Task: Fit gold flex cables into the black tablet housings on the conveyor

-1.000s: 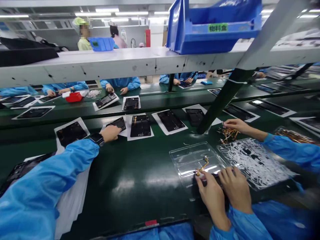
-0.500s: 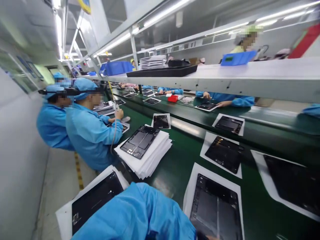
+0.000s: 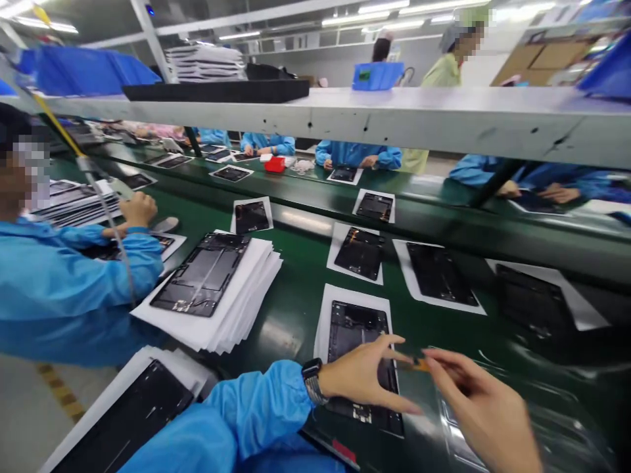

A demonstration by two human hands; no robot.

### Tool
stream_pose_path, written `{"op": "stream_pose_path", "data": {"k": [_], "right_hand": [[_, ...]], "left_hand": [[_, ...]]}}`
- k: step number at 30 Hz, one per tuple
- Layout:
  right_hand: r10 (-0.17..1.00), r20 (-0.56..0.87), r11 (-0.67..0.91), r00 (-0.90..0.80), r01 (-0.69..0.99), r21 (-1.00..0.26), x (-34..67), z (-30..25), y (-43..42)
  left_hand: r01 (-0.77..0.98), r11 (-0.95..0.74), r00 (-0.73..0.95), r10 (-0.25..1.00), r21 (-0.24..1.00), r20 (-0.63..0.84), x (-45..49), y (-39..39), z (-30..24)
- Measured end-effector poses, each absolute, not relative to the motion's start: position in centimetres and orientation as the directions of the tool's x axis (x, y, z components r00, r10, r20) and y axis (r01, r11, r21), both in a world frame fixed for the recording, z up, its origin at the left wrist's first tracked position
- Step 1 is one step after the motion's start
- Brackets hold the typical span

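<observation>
My left hand point(image 3: 362, 380), with a watch on the wrist, hovers over a black tablet chassis point(image 3: 355, 323) that lies on a white sheet on the green belt point(image 3: 290, 315). Its fingers are spread, and the fingertips reach to one end of a small orange flex cable point(image 3: 418, 362). My right hand point(image 3: 476, 410) comes in from the lower right and pinches the other end of that cable. The cable is blurred and mostly hidden by the fingers.
A stack of white sheets topped by a chassis point(image 3: 207, 279) lies to the left, another sheet and chassis point(image 3: 133, 410) at the near edge. A co-worker in blue point(image 3: 54, 289) sits at the left. More chassis point(image 3: 362, 253) line the belt under the grey shelf point(image 3: 394, 118).
The view swung left along the line and partly back. My left hand has left the far chassis. Both hands now meet over a near chassis with the orange cable between them.
</observation>
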State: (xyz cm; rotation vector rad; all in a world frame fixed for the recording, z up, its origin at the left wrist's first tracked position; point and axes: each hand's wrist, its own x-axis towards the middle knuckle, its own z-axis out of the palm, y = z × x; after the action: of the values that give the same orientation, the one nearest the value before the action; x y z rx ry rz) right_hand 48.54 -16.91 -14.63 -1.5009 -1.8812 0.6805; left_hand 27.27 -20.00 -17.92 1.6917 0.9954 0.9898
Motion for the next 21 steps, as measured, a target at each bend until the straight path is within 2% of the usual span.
{"op": "stream_pose_path", "data": {"k": [2,4,6,9,11,13,16,21], "right_hand": [[0.958,0.042,0.203,-0.282,0.571,-0.795,45.6,-13.9,-14.3],[0.915,-0.020,0.206,-0.403,0.510,-0.835,42.8,-14.1,-11.5],[0.857,-0.088,0.207,-0.509,0.494,-0.845,40.7,-15.1,-9.0],[0.757,-0.198,0.223,-0.623,0.532,-0.817,38.2,-17.2,-6.5],[0.710,-0.241,0.266,-0.661,0.569,-0.778,36.6,-18.5,-5.4],[0.686,-0.261,0.308,-0.679,0.596,-0.741,35.0,-19.6,-4.7],[0.675,-0.284,0.335,-0.681,0.626,-0.705,33.1,-20.6,-3.9],[0.706,-0.331,0.329,-0.627,0.704,-0.629,31.9,-21.3,-3.1]], "left_hand": [[0.239,-0.197,0.296,0.947,0.951,0.122,27.3,-20.2,-18.8],[0.428,-0.180,0.156,0.980,0.885,0.124,26.4,-20.3,-19.7],[0.654,-0.200,0.063,0.975,0.730,0.211,24.8,-20.3,-20.4],[0.859,-0.252,0.110,0.941,0.446,0.320,22.5,-20.2,-21.1],[0.901,-0.285,0.181,0.932,0.327,0.313,21.4,-20.1,-21.4],[0.905,-0.324,0.250,0.930,0.275,0.271,20.8,-19.9,-21.6],[0.893,-0.376,0.327,0.919,0.246,0.219,20.5,-19.4,-21.8],[0.878,-0.406,0.363,0.910,0.252,0.202,20.6,-18.6,-22.1]]}}
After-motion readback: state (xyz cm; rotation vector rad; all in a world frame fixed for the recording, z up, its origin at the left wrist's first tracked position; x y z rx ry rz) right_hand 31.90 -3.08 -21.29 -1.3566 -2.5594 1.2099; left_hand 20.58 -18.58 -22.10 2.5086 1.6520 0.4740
